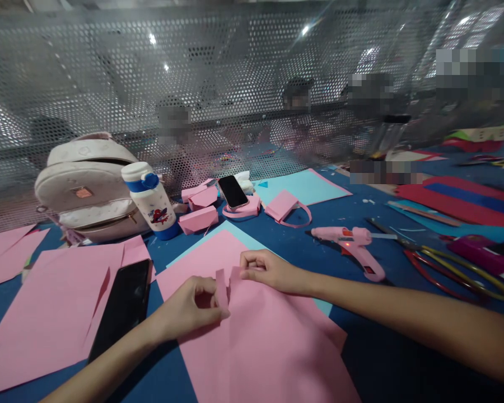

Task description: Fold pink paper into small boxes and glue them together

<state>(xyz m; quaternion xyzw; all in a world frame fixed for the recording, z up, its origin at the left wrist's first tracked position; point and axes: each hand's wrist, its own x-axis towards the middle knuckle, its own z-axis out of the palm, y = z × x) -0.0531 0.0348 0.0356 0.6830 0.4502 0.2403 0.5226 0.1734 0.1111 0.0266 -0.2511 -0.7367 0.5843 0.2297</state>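
My left hand pinches a narrow pink paper strip, partly torn or cut from a sheet as far as I can see. The fingers of my right hand are closed on the top edge of a large pink paper sheet, just right of the strip. That sheet bulges slightly and lies over another pink sheet. Under both, a light blue sheet shows at the far corner and on the right. The sheet's near end runs out of view.
Right of my hands lie a pink glue gun and scissors. A black phone rests by pink sheets on the left. Behind stand a bottle, a backpack and small pink paper bags, before a perforated metal screen.
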